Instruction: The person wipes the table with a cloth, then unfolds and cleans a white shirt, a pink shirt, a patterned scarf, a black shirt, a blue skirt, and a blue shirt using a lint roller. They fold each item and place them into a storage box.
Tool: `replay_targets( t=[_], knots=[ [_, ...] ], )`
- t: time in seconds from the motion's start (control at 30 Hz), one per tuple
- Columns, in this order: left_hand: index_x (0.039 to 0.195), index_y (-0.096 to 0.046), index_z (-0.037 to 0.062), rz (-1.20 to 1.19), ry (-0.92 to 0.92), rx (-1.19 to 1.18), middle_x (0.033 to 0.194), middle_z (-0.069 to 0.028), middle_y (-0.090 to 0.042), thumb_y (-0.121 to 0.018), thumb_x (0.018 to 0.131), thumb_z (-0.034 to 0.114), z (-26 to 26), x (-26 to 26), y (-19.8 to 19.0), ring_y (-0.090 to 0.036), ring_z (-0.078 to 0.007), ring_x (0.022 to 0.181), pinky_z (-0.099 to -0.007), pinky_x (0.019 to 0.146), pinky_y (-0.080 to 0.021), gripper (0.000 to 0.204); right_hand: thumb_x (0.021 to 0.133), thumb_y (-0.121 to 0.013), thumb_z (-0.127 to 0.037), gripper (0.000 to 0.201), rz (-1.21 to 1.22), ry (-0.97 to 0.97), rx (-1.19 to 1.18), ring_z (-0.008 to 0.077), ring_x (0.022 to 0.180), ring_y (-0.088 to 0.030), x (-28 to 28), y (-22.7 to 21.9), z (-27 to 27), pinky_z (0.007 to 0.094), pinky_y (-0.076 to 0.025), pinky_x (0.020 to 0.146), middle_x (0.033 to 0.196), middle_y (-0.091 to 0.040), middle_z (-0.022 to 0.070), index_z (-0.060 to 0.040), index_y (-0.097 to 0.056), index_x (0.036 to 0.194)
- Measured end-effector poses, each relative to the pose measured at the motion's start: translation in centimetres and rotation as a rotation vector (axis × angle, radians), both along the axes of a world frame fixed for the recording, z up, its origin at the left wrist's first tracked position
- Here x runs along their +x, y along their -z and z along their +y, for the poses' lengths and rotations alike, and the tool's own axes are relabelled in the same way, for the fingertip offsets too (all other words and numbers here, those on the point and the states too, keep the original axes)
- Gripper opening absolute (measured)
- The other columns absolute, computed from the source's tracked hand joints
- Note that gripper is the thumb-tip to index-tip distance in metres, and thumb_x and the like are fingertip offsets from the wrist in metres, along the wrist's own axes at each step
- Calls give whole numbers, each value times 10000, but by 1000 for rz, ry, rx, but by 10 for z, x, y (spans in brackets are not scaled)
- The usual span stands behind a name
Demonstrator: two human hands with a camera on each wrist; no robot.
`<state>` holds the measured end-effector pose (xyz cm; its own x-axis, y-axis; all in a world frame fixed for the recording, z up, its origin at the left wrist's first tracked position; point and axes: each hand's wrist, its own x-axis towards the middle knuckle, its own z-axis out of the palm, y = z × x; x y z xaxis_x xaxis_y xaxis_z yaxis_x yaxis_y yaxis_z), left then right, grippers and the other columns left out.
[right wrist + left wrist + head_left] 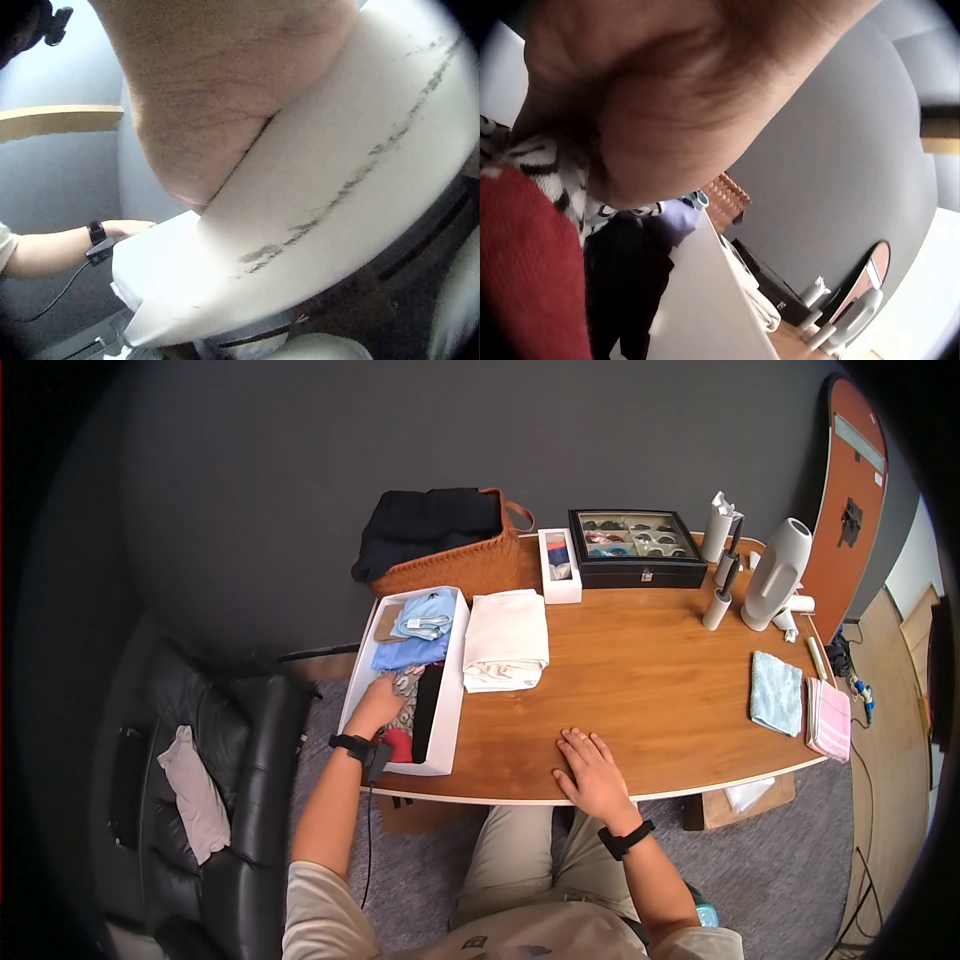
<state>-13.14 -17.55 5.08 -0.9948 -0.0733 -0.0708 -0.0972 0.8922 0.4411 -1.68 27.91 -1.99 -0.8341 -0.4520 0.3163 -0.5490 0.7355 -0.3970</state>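
Observation:
My left hand reaches into a white box at the left of the table, on a black-and-white patterned cloth. In the left wrist view the patterned cloth runs up under the palm, which hides the fingers; I cannot tell whether they grip it. Beside it lie a red knit cloth and a black cloth. Folded blue clothes fill the box's far end. My right hand rests on the tabletop near the front edge, fingers extended.
A folded cream cloth lies right of the box. Behind stand a woven basket with dark clothing, a narrow white box and a black glasses case. At right are a white vase, a blue towel and a pink towel.

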Motion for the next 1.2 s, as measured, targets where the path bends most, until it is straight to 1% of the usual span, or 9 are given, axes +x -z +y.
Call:
replay_targets(
  t=[0.3,0.43,0.6,0.73,0.77,0.83,0.93,1.1,1.2],
  knots=[
    [1247,-701,-49,179,-301,811,1075,-97,-767,-555,869,-94,-53,30,-27,-725,-164,913,-329,835,-583,407,1032,-656,-328,546,-18,7,-14,302,1541,-451,1,3,0,470,-290,1317,1605,-552,151,-10,-616,1474],
    [1330,-649,-52,248,-156,1342,1264,-146,-749,-455,877,-131,-21,61,-128,-751,-249,1101,-399,1007,-604,499,1020,-675,-304,546,-19,6,-38,314,1533,-460,1,0,-1,469,-292,1316,1600,-556,155,-12,-613,1477],
    [1451,-593,-30,-110,-82,1965,1399,-198,-700,-498,989,-39,47,86,-149,-695,-334,1277,-494,1129,-554,471,1065,-662,-278,531,-182,-16,-280,329,1519,-493,-3,1,7,457,-347,1288,1585,-580,163,6,-572,1505],
    [1503,-588,19,-71,-224,1696,1481,-103,-662,-557,1018,81,146,106,-72,-645,-234,1329,-403,1162,-487,490,1157,-502,-488,686,-1116,-289,-1584,293,1381,-628,19,-34,5,429,-522,1157,1531,-608,202,14,-410,1615],
    [1502,-586,15,-62,-107,1606,1465,-88,-669,-538,956,23,173,107,-50,-653,-223,1303,-398,1154,-488,549,1153,-483,-522,712,-1345,-733,-1787,291,1332,-661,15,-30,14,431,-556,1115,1530,-609,196,10,-402,1620],
    [1416,-640,11,-248,-143,1664,1371,-101,-714,-539,921,-7,218,115,-14,-682,-231,1233,-394,1123,-510,505,1147,-464,-560,726,-1397,-497,-1980,276,1180,-738,24,-4,35,437,-630,1004,1490,-639,177,0,-425,1606],
    [1404,-621,-1,-375,-134,1771,1322,-105,-721,-448,870,-101,254,122,40,-699,-229,1185,-394,1053,-569,570,1142,-538,-481,671,-1320,-15,-1813,238,1209,-719,33,-9,52,418,-601,1052,1471,-654,152,3,-446,1597],
    [1491,-538,22,-485,-113,1802,1351,-109,-702,-538,944,-98,268,125,50,-703,-233,1209,-415,1045,-592,560,976,-677,81,657,-1042,53,-1437,148,1312,-625,39,-17,70,338,-479,1140,1466,-667,72,-27,-486,1595],
    [1554,-475,40,-435,-26,1756,1380,-118,-689,-617,998,-75,279,120,35,-689,-232,1253,-424,1076,-581,585,989,-668,81,620,-924,52,-1415,148,1295,-635,36,-26,75,340,-489,1131,1455,-673,66,-18,-501,1578]
  ],
)
